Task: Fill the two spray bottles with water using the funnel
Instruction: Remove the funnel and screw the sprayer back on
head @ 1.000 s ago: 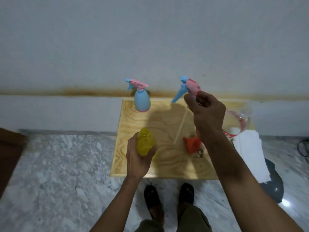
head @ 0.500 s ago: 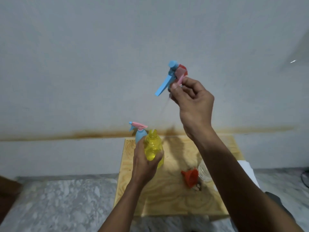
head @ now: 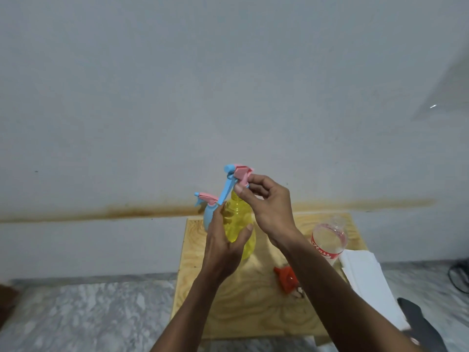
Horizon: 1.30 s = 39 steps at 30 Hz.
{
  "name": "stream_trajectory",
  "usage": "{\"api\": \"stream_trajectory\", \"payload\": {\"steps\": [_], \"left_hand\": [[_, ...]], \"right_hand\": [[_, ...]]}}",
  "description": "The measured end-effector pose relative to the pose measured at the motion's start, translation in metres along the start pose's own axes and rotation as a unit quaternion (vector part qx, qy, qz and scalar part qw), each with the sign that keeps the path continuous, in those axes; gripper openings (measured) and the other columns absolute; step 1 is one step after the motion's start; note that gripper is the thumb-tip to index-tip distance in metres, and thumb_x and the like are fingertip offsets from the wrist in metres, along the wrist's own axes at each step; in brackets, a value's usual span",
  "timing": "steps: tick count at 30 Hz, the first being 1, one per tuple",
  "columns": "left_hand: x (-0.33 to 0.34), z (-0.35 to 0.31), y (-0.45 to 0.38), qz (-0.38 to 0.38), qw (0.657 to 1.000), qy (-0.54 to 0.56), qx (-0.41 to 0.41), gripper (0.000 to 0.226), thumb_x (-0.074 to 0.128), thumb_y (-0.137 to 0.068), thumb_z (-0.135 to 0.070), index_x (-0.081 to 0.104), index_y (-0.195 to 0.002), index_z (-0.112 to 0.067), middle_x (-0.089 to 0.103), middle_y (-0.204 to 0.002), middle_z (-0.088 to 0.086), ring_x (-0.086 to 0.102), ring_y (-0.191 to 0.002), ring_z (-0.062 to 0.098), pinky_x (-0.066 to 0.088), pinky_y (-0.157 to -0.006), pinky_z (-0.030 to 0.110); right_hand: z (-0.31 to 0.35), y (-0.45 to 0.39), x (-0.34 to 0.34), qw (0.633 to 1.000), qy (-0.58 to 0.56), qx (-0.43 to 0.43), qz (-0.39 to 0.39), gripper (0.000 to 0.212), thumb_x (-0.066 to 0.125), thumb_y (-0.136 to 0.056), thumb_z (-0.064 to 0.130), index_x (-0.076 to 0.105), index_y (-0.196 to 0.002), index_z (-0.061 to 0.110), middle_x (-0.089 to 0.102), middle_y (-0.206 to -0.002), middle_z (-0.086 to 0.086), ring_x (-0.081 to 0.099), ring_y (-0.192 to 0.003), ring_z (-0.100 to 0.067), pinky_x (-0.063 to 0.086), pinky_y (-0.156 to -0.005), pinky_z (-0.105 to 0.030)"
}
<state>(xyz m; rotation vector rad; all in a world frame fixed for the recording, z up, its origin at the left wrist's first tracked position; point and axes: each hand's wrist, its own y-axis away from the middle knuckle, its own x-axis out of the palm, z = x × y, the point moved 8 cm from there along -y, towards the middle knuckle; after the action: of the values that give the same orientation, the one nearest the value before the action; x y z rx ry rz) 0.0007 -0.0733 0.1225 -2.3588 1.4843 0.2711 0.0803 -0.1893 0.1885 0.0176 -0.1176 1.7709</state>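
Note:
My left hand (head: 224,246) grips the yellow spray bottle (head: 238,224) by its body, holding it up above the wooden board (head: 243,308). My right hand (head: 266,207) pinches the pink and blue spray head (head: 237,177) right over the yellow bottle's neck. A blue spray bottle (head: 208,212) with its pink head on stands at the board's back left, partly hidden behind my left hand. The orange funnel (head: 286,278) lies on its side on the board, under my right forearm.
A clear plastic water bottle (head: 328,240) with a red label stands at the board's right. White folded paper (head: 368,283) lies right of the board, a dark object beside it. Marble floor surrounds the board, and a white wall rises behind.
My right hand has brought the spray head down from high in the air onto the yellow bottle's neck. The view has tilted, so the board sits lower.

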Motion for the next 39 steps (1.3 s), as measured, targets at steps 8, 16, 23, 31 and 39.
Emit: {"api": "stream_trajectory", "payload": {"steps": [8,16,23,31,39], "left_hand": [[0.009,-0.014,0.002,-0.002,0.999,0.004,0.036,0.068,0.056,-0.087,-0.059,0.039,-0.145,-0.027,0.056,-0.133,-0.008,0.055,-0.122,0.009,0.052,-0.099,0.039],[0.013,-0.023,0.007,-0.019,0.996,0.066,0.056,0.052,0.061,-0.092,-0.042,0.038,-0.138,-0.037,0.059,-0.129,-0.008,0.061,-0.116,0.009,0.054,-0.090,0.025],[0.010,-0.024,0.016,-0.086,0.989,0.103,0.063,0.053,0.069,-0.087,-0.032,0.044,-0.132,-0.043,0.055,-0.132,-0.025,0.054,-0.126,-0.001,0.047,-0.097,0.014],[0.005,-0.034,0.012,-0.096,0.980,0.162,0.069,0.049,0.071,-0.087,-0.026,0.053,-0.131,-0.036,0.059,-0.125,-0.037,0.055,-0.124,-0.004,0.045,-0.093,0.008],[0.006,-0.043,0.011,-0.112,0.976,0.164,0.087,0.049,0.071,-0.086,-0.021,0.056,-0.133,-0.019,0.061,-0.121,-0.038,0.057,-0.120,-0.008,0.045,-0.092,0.008]], "right_hand": [[0.002,0.002,-0.001,0.995,-0.094,0.032,0.015,0.024,0.080,-0.079,0.004,0.073,-0.102,0.010,0.075,-0.079,0.007,0.070,-0.079,-0.008,0.057,-0.077,-0.023],[0.002,0.006,-0.010,0.995,-0.095,0.024,0.007,0.027,0.085,-0.075,0.007,0.069,-0.096,0.010,0.071,-0.088,-0.004,0.068,-0.083,-0.017,0.059,-0.082,-0.033],[0.006,0.008,-0.010,0.996,-0.085,0.013,0.001,0.028,0.082,-0.079,0.009,0.072,-0.105,0.011,0.077,-0.092,0.001,0.071,-0.084,-0.010,0.056,-0.077,-0.023],[0.002,0.006,-0.015,0.994,-0.102,0.042,0.021,0.022,0.073,-0.088,0.011,0.071,-0.110,0.013,0.076,-0.099,-0.004,0.071,-0.094,-0.014,0.056,-0.094,-0.037],[0.003,0.008,-0.016,0.992,-0.115,0.051,0.012,0.020,0.071,-0.091,0.020,0.073,-0.110,0.015,0.077,-0.104,-0.003,0.069,-0.097,-0.013,0.054,-0.095,-0.037]]}}
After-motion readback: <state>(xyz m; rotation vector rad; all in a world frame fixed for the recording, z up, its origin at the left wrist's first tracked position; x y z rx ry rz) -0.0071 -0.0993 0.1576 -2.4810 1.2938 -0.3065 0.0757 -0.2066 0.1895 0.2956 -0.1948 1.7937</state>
